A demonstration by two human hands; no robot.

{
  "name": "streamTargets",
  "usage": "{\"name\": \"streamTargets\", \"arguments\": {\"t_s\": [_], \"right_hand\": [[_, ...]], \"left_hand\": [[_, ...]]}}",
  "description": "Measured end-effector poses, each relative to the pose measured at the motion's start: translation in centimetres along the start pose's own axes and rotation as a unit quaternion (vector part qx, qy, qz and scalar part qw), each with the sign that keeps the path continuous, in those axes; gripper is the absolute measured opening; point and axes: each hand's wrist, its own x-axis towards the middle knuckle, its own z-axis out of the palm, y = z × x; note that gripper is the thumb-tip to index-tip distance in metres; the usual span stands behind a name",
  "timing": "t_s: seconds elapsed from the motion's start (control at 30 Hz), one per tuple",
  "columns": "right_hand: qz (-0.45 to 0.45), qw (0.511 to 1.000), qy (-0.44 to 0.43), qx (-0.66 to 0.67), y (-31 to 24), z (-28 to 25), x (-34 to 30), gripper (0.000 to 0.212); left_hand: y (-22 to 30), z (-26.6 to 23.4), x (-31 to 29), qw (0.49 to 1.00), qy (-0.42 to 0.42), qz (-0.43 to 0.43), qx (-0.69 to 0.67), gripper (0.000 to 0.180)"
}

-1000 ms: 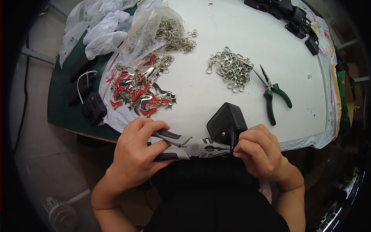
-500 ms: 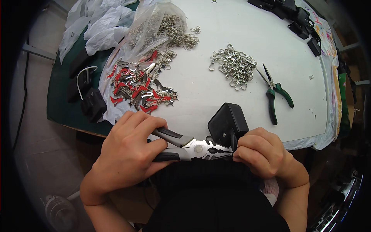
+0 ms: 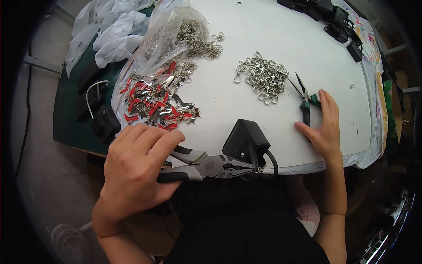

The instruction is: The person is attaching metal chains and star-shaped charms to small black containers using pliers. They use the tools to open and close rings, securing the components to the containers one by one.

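My left hand (image 3: 140,165) is wrapped round the grey and black handles of a pair of combination pliers (image 3: 213,166). The jaws point right and meet a small silver ring (image 3: 259,170) beside a black strap loop (image 3: 273,163). That loop hangs by a small black box-shaped case (image 3: 246,138) at the table's near edge. My right hand (image 3: 326,125) is open, thumb and fingers spread either side of the green handles of the needle-nose pliers (image 3: 306,99); it is not closed on them. Those pliers lie on the white surface with their tips apart.
Silver swivel clasps (image 3: 264,78) lie heaped mid-table. To their left are red and black shoe-shaped charms (image 3: 154,103) and a clear bag (image 3: 176,37) of rings and chain. More black cases (image 3: 338,22) sit far right. A black device with a white cable (image 3: 105,119) is at left.
My right hand has let go at the plier tips and moved up and right to the green-handled pliers, opening. The left hand's pliers and the black case have shifted slightly left.
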Motion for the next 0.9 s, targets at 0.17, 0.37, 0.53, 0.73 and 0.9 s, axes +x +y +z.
{"name": "streamTargets", "arguments": {"t_s": [0.17, 0.37, 0.53, 0.73, 0.9], "right_hand": [[0.061, 0.986, -0.153, -0.003, 0.7, -0.3, 0.7, 0.057], [0.018, 0.948, -0.229, 0.221, -1.2, -5.0, 0.6, 0.05], [-0.174, 0.928, -0.228, 0.238, -6.3, -8.2, 0.8, 0.064], [-0.236, 0.949, -0.184, 0.1, -7.4, -8.5, 1.1, 0.068], [-0.245, 0.946, -0.189, 0.092, -8.1, -8.5, 1.4, 0.067]], "left_hand": [[-0.6, -0.2, -0.4, 0.999, 0.001, 0.013, 0.033, 0.048], [-1.1, 0.0, -0.5, 0.999, 0.023, 0.014, 0.041, 0.045], [-1.5, -0.2, -0.8, 0.999, 0.008, 0.014, 0.038, 0.053], [-1.8, -0.3, -0.9, 0.999, 0.025, 0.03, 0.027, 0.051], [-2.0, -0.3, -1.2, 0.998, 0.04, 0.043, 0.022, 0.051]]}}
